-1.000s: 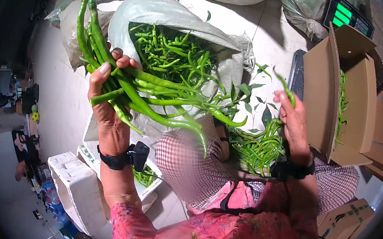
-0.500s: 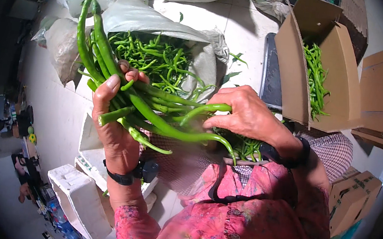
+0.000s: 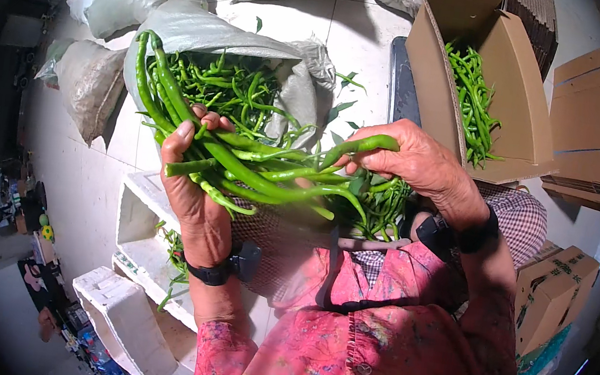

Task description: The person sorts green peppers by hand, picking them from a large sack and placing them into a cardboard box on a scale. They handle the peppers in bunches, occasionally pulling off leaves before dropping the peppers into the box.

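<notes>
My left hand (image 3: 196,182) is wrapped round a bunch of long green chili peppers (image 3: 249,174), thumb on top. Their ends fan out to the right, toward my right hand (image 3: 426,165). That hand is closed, thumb against fingers, on a curved green chili pepper (image 3: 366,146) at the right side of the bunch. Part of this grip is hidden behind the fingers. Below my right hand, more green peppers (image 3: 382,216) lie in a heap at my lap. Beyond my left hand lies an open pale sack (image 3: 207,30) with many smaller green peppers (image 3: 233,89) showing in its mouth.
At the right, an open cardboard box (image 3: 531,103) holds green peppers (image 3: 478,108) and stands by a dark flat platform (image 3: 404,88). Flattened cardboard (image 3: 585,125) and a carton (image 3: 553,293) are farther right. White foam boxes (image 3: 107,291) sit at lower left. Filled sacks (image 3: 128,1) lie behind.
My right hand has moved up and right, and the curved pepper at its fingers is now higher. My left hand keeps its bunch. The background has slid left in the picture.
</notes>
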`<state>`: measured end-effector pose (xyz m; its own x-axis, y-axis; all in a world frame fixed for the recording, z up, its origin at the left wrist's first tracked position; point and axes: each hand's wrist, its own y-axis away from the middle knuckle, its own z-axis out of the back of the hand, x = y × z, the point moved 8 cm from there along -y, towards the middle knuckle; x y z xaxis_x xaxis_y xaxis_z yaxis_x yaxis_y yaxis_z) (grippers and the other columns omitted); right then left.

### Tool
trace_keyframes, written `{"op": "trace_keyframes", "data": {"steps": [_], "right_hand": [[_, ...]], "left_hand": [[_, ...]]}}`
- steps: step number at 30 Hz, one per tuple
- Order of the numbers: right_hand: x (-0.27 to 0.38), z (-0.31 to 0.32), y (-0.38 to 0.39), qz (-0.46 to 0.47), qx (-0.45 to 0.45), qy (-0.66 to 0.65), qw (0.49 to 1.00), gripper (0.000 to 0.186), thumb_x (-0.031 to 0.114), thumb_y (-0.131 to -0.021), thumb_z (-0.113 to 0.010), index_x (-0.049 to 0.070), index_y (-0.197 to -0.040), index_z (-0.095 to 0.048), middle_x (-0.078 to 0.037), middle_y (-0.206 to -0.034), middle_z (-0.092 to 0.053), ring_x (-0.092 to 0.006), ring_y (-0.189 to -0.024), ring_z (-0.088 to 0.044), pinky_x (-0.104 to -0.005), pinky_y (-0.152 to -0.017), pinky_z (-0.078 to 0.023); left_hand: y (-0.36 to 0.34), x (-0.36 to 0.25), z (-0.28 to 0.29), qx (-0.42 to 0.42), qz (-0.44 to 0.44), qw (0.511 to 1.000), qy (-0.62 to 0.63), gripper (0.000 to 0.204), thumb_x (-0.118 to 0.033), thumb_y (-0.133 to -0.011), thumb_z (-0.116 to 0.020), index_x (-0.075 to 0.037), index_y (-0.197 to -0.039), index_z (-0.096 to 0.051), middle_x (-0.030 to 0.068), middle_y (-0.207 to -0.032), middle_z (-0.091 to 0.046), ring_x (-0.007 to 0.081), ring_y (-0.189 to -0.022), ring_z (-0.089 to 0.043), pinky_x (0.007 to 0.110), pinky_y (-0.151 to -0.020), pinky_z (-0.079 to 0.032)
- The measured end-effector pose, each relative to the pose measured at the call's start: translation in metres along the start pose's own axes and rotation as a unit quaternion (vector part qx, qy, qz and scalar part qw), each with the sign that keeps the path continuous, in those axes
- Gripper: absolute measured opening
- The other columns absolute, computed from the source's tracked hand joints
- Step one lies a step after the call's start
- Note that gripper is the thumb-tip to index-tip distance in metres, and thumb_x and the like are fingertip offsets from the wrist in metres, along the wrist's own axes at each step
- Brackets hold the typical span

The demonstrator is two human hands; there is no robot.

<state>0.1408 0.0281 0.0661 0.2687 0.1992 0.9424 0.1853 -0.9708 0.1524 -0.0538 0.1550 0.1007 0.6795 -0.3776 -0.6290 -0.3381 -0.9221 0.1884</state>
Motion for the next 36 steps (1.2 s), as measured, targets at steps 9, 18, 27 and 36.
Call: {"op": "trace_keyframes", "data": {"steps": [9, 18, 27, 36], "right_hand": [[-0.008, 0.017, 0.009, -0.05, -0.085, 0.181, 0.979, 0.021, 0.013, -0.086, -0.059, -0.001, -0.098, -0.068, -0.004, -0.085, -0.067, -0.0086, -0.078, -0.056, -0.0229, -0.07, -0.043], [-0.037, -0.002, 0.024, -0.115, -0.135, -0.213, 0.961, 0.025, 0.018, -0.09, -0.058, -0.004, -0.096, -0.066, 0.001, -0.081, -0.061, -0.0048, -0.062, -0.045, -0.0223, -0.059, -0.04], [-0.034, 0.003, 0.024, -0.033, -0.142, 0.343, 0.928, 0.018, 0.014, -0.082, -0.06, 0.0, -0.091, -0.067, -0.013, -0.074, -0.064, -0.0149, -0.064, -0.059, -0.0308, -0.061, -0.047], [-0.04, 0.065, 0.062, -0.087, -0.364, 0.159, 0.914, 0.034, 0.026, -0.091, -0.061, 0.006, -0.118, -0.063, 0.0, -0.076, -0.059, -0.0068, -0.06, -0.05, -0.0237, -0.06, -0.043]], "left_hand": [[0.006, 0.008, 0.004, 0.001, -0.05, 0.976, -0.21, 0.033, -0.01, -0.081, -0.06, 0.002, -0.111, -0.05, 0.0099, -0.093, -0.056, 0.0162, -0.079, -0.057, 0.032, -0.074, -0.051], [0.005, 0.009, 0.001, 0.005, -0.049, 0.979, -0.196, 0.031, -0.012, -0.082, -0.061, 0.002, -0.107, -0.05, 0.0089, -0.091, -0.057, 0.0162, -0.078, -0.058, 0.029, -0.069, -0.051], [0.01, 0.015, -0.003, 0.024, -0.058, 0.972, -0.225, 0.034, -0.01, -0.081, -0.061, 0.001, -0.11, -0.049, 0.0092, -0.092, -0.057, 0.0159, -0.077, -0.058, 0.031, -0.07, -0.051], [0.016, 0.029, -0.008, 0.02, 0.027, 0.99, -0.135, 0.031, -0.016, -0.082, -0.063, 0.002, -0.104, -0.053, 0.0094, -0.084, -0.059, 0.018, -0.077, -0.06, 0.032, -0.07, -0.056]]}}
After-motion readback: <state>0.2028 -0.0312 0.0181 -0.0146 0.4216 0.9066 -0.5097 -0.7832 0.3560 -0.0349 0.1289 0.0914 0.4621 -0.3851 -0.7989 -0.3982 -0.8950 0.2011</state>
